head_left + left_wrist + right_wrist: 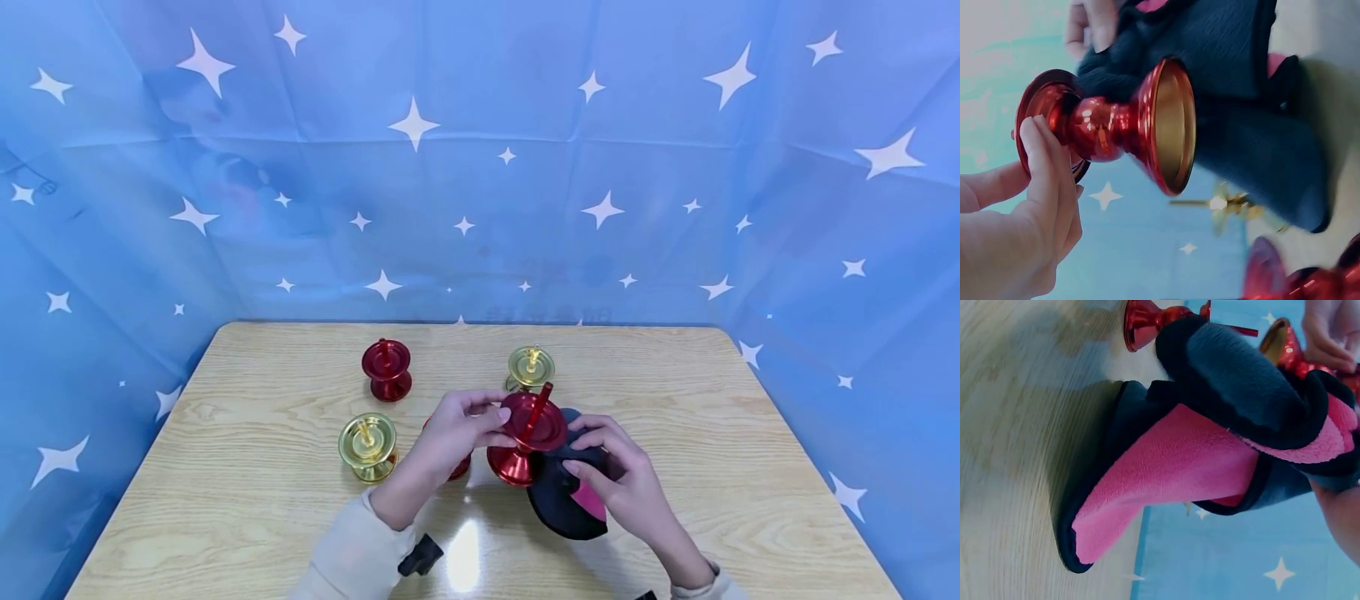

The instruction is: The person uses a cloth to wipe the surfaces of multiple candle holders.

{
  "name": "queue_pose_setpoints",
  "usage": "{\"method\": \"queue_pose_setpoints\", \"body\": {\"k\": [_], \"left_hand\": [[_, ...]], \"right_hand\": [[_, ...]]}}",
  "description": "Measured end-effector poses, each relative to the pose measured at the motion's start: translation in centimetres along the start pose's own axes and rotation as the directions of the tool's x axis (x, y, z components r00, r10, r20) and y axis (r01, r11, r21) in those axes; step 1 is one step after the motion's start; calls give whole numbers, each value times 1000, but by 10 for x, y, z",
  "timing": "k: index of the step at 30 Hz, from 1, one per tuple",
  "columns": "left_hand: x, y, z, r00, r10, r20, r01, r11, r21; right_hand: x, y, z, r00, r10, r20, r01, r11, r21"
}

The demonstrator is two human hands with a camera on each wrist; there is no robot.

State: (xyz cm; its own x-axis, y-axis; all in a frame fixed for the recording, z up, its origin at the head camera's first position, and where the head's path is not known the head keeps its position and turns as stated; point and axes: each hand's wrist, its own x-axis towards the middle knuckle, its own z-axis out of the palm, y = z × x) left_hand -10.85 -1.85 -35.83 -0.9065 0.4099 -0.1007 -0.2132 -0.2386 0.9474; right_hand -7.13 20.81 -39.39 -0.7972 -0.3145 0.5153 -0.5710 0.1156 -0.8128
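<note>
My left hand [450, 429] grips a red metal candle holder [513, 465] by its upper dish, fingers and thumb at the rim. The holder is tilted, with a thin red spike rising from the dish. In the left wrist view its flared base shows a gold-coloured hollow inside. My right hand [628, 479] holds a dark cloth [555, 508] with a pink underside and black edging, bunched between thumb and fingers beside the holder. The pink side [1179, 456] shows widely in the right wrist view, where the cloth hangs in folds and hides most of the right hand.
A red candle holder [390, 367] stands at the back left, with a gold one [367, 446] in front of it. Another gold one [531, 367] is behind the hands. A further red holder [459, 468] is partly hidden by my left hand. A blue star-patterned curtain [480, 183] surrounds the wooden table [247, 500].
</note>
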Motion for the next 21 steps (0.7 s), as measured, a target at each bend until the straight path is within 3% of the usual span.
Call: {"method": "queue_pose_setpoints", "body": {"k": [4, 11, 15, 21], "left_hand": [[2, 19, -7, 999, 21, -25, -20, 999, 30], [21, 44, -33, 978, 49, -205, -36, 997, 67], [35, 42, -51, 957, 53, -286, -28, 996, 89], [55, 19, -69, 924, -11, -382, 51, 994, 94]], "right_hand": [[0, -1, -6, 999, 45, -17, -46, 997, -67], [-4, 2, -24, 995, 71, -66, -81, 983, -163], [-7, 5, -30, 994, 65, -90, -81, 979, -187], [-10, 10, -32, 993, 65, -99, -82, 981, -174]]}}
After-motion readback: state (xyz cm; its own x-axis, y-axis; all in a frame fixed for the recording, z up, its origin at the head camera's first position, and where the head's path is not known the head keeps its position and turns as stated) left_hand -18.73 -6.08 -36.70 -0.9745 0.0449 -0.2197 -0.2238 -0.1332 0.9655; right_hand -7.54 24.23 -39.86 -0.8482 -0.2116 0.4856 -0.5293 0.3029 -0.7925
